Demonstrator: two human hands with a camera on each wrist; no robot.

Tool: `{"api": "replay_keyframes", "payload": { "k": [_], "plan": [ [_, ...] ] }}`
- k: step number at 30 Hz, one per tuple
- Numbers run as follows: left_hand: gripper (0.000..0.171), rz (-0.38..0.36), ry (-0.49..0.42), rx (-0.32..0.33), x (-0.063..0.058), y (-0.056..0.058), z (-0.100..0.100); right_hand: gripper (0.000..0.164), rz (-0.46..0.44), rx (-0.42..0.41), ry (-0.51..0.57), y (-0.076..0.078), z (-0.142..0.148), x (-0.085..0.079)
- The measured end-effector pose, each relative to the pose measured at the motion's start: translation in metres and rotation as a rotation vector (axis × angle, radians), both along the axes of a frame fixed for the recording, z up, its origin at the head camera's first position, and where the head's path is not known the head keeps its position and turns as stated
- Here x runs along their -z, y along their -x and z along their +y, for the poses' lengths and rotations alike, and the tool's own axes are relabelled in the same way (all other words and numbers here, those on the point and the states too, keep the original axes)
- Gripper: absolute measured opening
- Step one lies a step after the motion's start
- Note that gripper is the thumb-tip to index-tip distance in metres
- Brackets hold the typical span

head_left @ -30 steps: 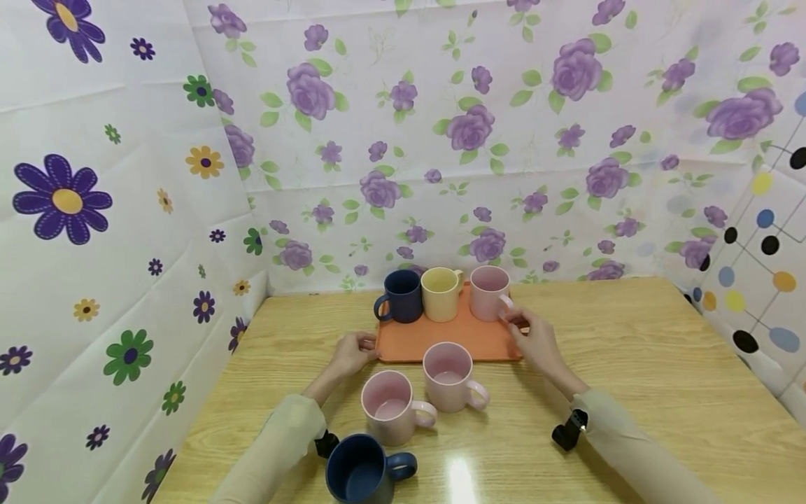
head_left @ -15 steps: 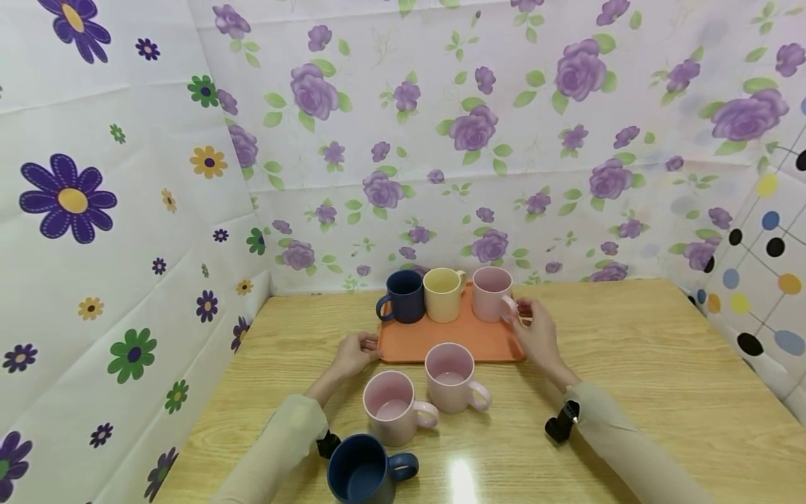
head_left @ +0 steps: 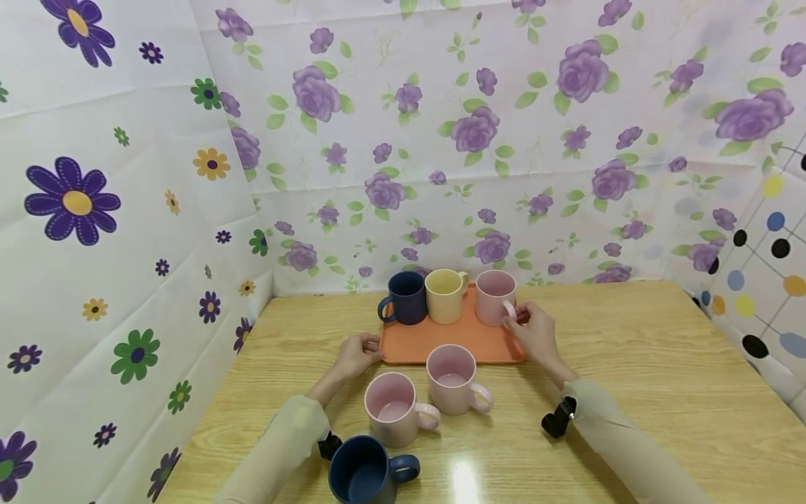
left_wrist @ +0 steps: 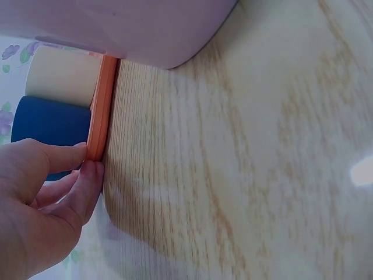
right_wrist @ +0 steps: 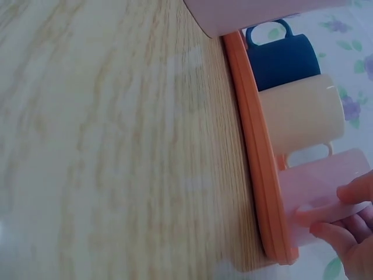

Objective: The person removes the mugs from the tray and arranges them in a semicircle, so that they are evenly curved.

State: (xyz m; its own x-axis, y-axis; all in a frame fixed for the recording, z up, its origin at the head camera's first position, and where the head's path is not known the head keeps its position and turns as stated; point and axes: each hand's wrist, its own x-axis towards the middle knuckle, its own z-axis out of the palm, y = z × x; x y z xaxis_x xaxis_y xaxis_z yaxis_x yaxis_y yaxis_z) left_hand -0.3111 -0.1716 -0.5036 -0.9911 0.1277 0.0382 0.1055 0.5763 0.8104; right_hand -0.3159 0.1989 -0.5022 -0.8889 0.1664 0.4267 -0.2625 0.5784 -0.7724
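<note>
An orange tray [head_left: 469,342] lies at the table's far middle and carries a navy mug [head_left: 405,298], a yellow mug [head_left: 444,296] and a pink mug [head_left: 494,297] in a row. My right hand [head_left: 520,319] pinches the pink mug's handle [right_wrist: 333,211] at the tray's right end; fingertips [right_wrist: 337,234] show beside the mug [right_wrist: 317,181]. My left hand [head_left: 375,348] pinches the tray's near left corner, thumb on top and fingers [left_wrist: 87,186] under the orange rim [left_wrist: 102,99].
Two pink mugs [head_left: 390,409] [head_left: 453,378] stand on the wooden table [head_left: 630,364] just in front of the tray. Nearest to me stands another navy mug [head_left: 362,471]. Flowered walls close in the left, back and right sides.
My right hand has slid a little up and in from the tray's right side and closed its fingers on the pink mug's handle. My left hand has stayed at the tray corner.
</note>
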Motion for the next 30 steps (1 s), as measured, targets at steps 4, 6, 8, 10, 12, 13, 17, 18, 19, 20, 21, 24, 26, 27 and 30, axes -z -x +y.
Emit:
{"api": "replay_keyframes", "payload": {
  "k": [4, 6, 8, 10, 12, 13, 17, 18, 19, 20, 21, 24, 26, 27, 30],
  "plan": [
    [0.034, 0.002, -0.004, 0.003, -0.001, -0.001, 0.000, 0.017, 0.001, 0.000, -0.004, 0.000, 0.000, 0.002],
    [0.034, 0.008, 0.003, 0.007, -0.001, -0.001, 0.001, 0.017, 0.009, -0.005, 0.007, 0.000, 0.001, 0.004],
    [0.034, 0.007, 0.006, 0.008, -0.002, -0.001, 0.001, 0.017, 0.022, -0.011, 0.020, -0.001, 0.002, 0.005],
    [0.034, 0.003, 0.010, 0.007, -0.002, -0.002, 0.001, 0.018, 0.034, -0.010, 0.023, -0.002, 0.004, 0.007],
    [0.034, -0.006, 0.007, -0.001, -0.002, -0.002, 0.002, 0.019, 0.038, -0.009, 0.023, -0.004, 0.005, 0.008],
    [0.034, -0.008, 0.008, -0.003, -0.002, -0.002, 0.002, 0.020, 0.040, -0.009, 0.020, -0.005, 0.006, 0.008],
    [0.034, -0.009, 0.010, -0.012, -0.002, -0.001, 0.002, 0.019, 0.029, -0.011, 0.006, -0.010, 0.008, 0.007],
    [0.034, -0.007, 0.011, -0.013, -0.002, -0.001, 0.002, 0.018, 0.025, -0.014, 0.000, -0.012, 0.009, 0.007],
    [0.034, -0.006, 0.011, -0.012, -0.001, -0.001, 0.002, 0.018, 0.024, -0.016, -0.006, -0.013, 0.009, 0.006],
    [0.034, -0.003, 0.014, -0.009, -0.001, -0.001, 0.001, 0.017, 0.020, -0.017, -0.011, -0.014, 0.009, 0.005],
    [0.034, -0.005, 0.012, -0.007, -0.001, -0.001, 0.001, 0.016, 0.020, -0.019, -0.014, -0.016, 0.010, 0.004],
    [0.033, -0.003, 0.014, -0.004, -0.001, -0.001, 0.001, 0.015, 0.018, -0.030, -0.022, -0.020, 0.010, 0.000],
    [0.033, -0.003, 0.013, -0.007, 0.000, 0.000, 0.001, 0.015, 0.022, -0.040, -0.022, -0.024, 0.010, -0.003],
    [0.033, -0.008, 0.011, -0.012, 0.000, 0.000, 0.001, 0.016, 0.030, -0.046, -0.022, -0.025, 0.010, -0.005],
    [0.034, -0.009, 0.014, -0.016, 0.000, -0.001, 0.002, 0.017, 0.051, -0.063, -0.026, -0.031, 0.010, -0.008]
  ]
}}
